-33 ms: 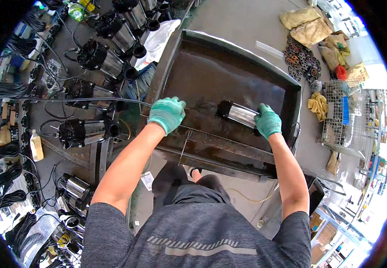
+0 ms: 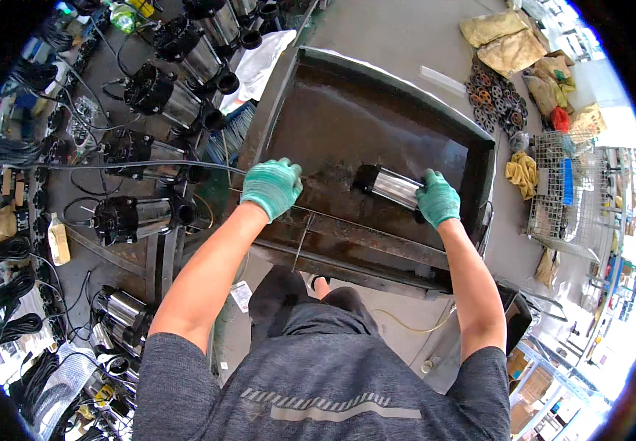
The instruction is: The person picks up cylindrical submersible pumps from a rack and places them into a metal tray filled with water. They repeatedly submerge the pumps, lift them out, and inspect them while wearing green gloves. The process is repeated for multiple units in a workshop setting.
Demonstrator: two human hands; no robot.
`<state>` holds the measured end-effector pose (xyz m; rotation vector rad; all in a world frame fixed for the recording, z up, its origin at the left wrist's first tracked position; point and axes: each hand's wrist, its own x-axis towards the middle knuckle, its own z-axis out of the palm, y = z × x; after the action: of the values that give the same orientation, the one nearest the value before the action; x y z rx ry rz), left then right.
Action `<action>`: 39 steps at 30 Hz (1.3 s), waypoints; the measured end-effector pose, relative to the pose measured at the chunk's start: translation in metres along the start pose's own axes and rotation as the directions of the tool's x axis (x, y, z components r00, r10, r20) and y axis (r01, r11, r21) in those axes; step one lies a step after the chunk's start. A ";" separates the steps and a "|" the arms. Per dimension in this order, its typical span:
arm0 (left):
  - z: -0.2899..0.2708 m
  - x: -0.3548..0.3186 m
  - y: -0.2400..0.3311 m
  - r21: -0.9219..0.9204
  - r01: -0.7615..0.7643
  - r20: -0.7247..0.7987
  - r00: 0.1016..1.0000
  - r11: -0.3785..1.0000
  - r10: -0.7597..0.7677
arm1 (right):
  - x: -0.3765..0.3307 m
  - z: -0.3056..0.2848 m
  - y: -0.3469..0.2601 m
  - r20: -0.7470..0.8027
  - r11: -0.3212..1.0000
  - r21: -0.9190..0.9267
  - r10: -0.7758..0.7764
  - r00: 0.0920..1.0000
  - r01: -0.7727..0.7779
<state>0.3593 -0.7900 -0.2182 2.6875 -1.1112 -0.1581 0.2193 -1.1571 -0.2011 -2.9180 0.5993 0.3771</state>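
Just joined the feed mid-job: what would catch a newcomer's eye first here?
A big dark metal tank fills the centre. At its near side the right hand, in a green glove, grips a shiny steel cylinder, while the gloved left hand rests on the rim. On the floor to the left lie rows of similar pumps with black cables.

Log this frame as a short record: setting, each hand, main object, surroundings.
Setting: workshop bench with a large dark metal tray
Left hand: green glove, resting on the tray's near rim, fingers curled; no object seen in it
Right hand: green glove, gripping one end of a shiny metal cylinder
Cylinder: lying inside the tray
Surroundings: similar black-capped pumps on the floor at left, rags and a wire basket at right
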 end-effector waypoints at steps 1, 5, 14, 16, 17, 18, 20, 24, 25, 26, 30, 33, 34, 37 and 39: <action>0.006 0.000 -0.005 -0.022 0.027 -0.015 1.000 0.999 -0.027 | 0.003 0.009 0.000 -0.027 0.999 0.031 -0.006 1.000 0.007; 0.022 0.001 -0.015 -0.105 0.172 -0.069 0.981 0.979 -0.180 | 0.019 0.038 -0.003 -0.050 0.998 0.063 -0.006 0.999 0.009; 0.027 0.008 -0.015 -0.070 0.318 0.007 0.948 0.945 -0.319 | 0.054 0.074 -0.016 -0.106 0.988 0.135 -0.063 0.992 0.077; 0.025 0.011 -0.012 -0.030 0.360 0.046 0.933 0.933 -0.358 | 0.054 0.075 -0.022 -0.116 0.988 0.136 -0.053 0.992 0.069; 0.023 0.012 -0.011 -0.023 0.383 0.086 0.921 0.923 -0.380 | 0.051 0.073 -0.023 -0.105 0.984 0.158 -0.062 0.993 0.078; 0.021 0.013 -0.010 -0.017 0.399 0.118 0.912 0.917 -0.394 | 0.045 0.069 -0.022 -0.141 0.979 0.185 -0.065 0.988 0.091; 0.019 0.017 -0.008 0.011 0.412 0.157 0.899 0.911 -0.408 | 0.028 0.058 -0.015 -0.199 0.965 0.240 -0.053 0.979 0.101; 0.014 0.020 -0.005 0.070 0.420 0.185 0.886 0.905 -0.426 | -0.040 0.038 0.026 -0.397 0.901 0.407 0.030 0.917 0.147; 0.014 0.021 -0.005 0.068 0.421 0.188 0.885 0.904 -0.426 | -0.055 0.037 0.041 -0.352 0.904 0.422 0.094 0.931 0.069; 0.013 0.022 -0.005 0.066 0.424 0.186 0.884 0.903 -0.428 | -0.068 0.037 0.059 -0.346 0.906 0.421 0.125 0.930 0.035; 0.014 0.023 -0.003 0.109 0.436 0.186 0.874 0.893 -0.449 | -0.096 0.056 0.122 -0.318 0.901 0.423 0.244 0.916 -0.093; 0.014 0.023 -0.001 0.134 0.447 0.164 0.870 0.884 -0.465 | -0.099 0.077 0.143 -0.247 0.852 0.442 0.416 0.875 -0.281; 0.015 0.024 0.000 0.142 0.452 0.152 0.869 0.881 -0.470 | -0.096 0.081 0.146 -0.257 0.849 0.454 0.416 0.872 -0.271; 0.015 0.025 0.001 0.167 0.463 0.162 0.858 0.871 -0.487 | -0.090 0.084 0.149 -0.201 0.815 0.441 0.498 0.844 -0.376; 0.015 0.025 0.003 0.166 0.478 0.153 0.851 0.862 -0.502 | -0.088 0.081 0.148 -0.112 0.821 0.369 0.504 0.856 -0.435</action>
<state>0.3726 -0.8124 -0.2326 3.0675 -0.4522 -0.4571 0.0634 -1.2446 -0.2675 -2.4666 1.2938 0.0087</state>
